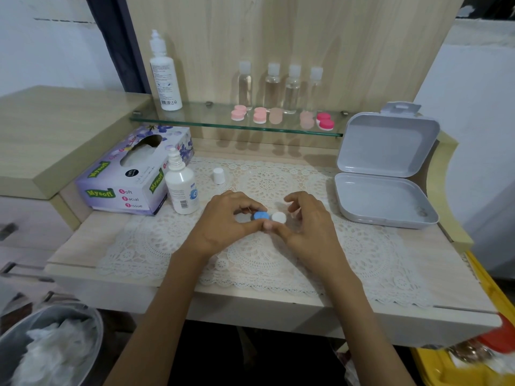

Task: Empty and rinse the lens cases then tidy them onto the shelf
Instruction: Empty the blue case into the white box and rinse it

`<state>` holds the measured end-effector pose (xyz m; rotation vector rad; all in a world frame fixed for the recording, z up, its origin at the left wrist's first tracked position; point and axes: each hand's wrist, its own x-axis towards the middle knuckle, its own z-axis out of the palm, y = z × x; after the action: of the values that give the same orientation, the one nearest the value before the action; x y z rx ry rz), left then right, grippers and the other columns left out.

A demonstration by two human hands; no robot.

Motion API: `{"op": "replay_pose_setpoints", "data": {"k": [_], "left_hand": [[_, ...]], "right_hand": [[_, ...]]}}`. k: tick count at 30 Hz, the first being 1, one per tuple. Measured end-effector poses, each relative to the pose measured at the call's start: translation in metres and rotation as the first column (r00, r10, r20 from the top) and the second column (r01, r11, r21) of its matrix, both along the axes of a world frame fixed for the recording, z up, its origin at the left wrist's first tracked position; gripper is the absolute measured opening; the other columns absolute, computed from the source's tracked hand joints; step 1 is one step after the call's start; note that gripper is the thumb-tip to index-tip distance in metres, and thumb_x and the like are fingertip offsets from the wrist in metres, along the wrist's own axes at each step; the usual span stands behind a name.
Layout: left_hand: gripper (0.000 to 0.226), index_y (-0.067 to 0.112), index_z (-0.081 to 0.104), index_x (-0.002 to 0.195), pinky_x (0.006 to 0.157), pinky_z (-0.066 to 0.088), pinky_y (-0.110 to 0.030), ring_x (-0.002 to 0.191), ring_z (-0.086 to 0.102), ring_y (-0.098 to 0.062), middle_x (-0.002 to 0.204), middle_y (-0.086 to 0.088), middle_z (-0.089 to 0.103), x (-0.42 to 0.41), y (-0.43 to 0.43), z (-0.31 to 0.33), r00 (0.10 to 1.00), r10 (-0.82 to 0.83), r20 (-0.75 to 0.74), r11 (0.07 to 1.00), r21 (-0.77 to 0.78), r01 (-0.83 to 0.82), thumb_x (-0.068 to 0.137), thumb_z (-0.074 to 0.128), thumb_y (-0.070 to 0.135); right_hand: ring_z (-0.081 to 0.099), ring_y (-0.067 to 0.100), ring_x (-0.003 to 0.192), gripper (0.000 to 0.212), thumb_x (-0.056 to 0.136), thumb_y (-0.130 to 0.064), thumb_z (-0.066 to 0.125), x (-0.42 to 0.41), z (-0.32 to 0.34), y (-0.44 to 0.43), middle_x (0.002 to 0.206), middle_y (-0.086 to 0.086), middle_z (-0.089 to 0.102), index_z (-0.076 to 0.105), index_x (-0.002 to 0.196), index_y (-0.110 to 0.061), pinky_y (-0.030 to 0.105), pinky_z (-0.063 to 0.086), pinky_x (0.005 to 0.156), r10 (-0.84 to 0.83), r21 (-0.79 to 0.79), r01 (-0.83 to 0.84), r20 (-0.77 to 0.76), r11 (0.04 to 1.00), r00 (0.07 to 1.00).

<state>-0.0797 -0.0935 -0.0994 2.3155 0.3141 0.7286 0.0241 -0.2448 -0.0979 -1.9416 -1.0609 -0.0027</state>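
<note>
A lens case with one blue cap (pixel 261 215) and one white cap (pixel 279 217) is held just above the lace mat (pixel 262 263) at the desk's middle. My left hand (pixel 225 221) pinches the blue cap between thumb and fingers. My right hand (pixel 306 221) holds the case at the white end, its fingers curled behind it. On the glass shelf (pixel 195 121) lie several lens cases in a row: two pink and white (pixel 238 112), two beige (pixel 276 116), and a magenta one (pixel 325 120). A small solution bottle (pixel 181 188) stands uncapped left of my hands, its white cap (pixel 218 175) on the mat.
A tissue box (pixel 131 174) lies at the left. An open grey plastic box (pixel 386 174) sits at the right. A tall solution bottle (pixel 165 73) and several clear bottles (pixel 281 84) stand on the shelf. A bin with crumpled tissues (pixel 50 349) is at lower left.
</note>
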Motion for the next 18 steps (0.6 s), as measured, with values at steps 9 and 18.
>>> {"op": "replay_pose_setpoints", "data": {"k": [9,18], "left_hand": [[0.021,0.025,0.075,0.092,0.077,0.047,-0.02,0.087,0.059,-0.008,0.086,0.014,0.069,-0.0009,-0.0016,0.0014,1.0,-0.001,0.002,1.0,-0.013,0.001,0.073,0.08,0.032],[0.023,0.023,0.075,0.091,0.077,0.047,-0.021,0.087,0.059,-0.01,0.085,0.012,0.069,-0.0009,-0.0024,0.0015,1.0,-0.003,0.011,0.999,-0.034,0.003,0.072,0.081,0.034]], "right_hand": [[0.047,0.011,0.093,0.02,0.083,-0.025,0.072,0.0057,-0.0051,0.0024,0.093,-0.005,0.054,0.067,0.097,-0.012,0.021,0.038,0.079,0.004,-0.032,-0.001,0.091,0.999,0.996],[0.046,0.011,0.101,0.038,0.084,-0.028,0.068,0.0007,-0.0011,0.0002,0.112,-0.01,0.047,0.055,0.12,-0.022,0.027,0.042,0.088,0.058,-0.02,-0.057,0.034,0.998,0.998]]}}
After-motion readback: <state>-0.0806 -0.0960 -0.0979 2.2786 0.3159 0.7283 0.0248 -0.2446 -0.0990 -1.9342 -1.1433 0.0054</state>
